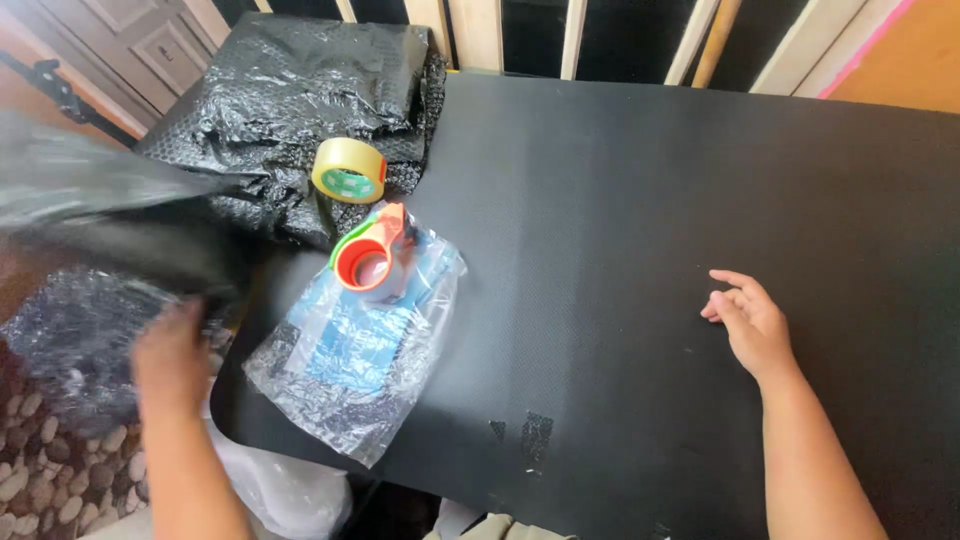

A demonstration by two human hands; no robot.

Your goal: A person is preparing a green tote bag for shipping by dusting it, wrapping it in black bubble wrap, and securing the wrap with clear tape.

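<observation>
My left hand (pixel 172 352) reaches off the table's left edge and grips a blurred sheet of black bubble wrap (pixel 75 300). My right hand (pixel 750 320) rests on the black table (pixel 640 220) at the right, fingers loosely curled, holding nothing. Between them lies a clear plastic bag (pixel 355 345) with something blue inside. An orange and green tape dispenser (pixel 370 258) sits on the bag's upper end.
A pile of black bubble wrap (pixel 300 90) fills the table's far left corner, with a roll of yellowish tape (pixel 349 170) on it. Wooden slats (pixel 480 30) stand behind the table. Bits of tape (pixel 535 437) stick near the front edge. A pebble floor (pixel 50 470) lies at the left.
</observation>
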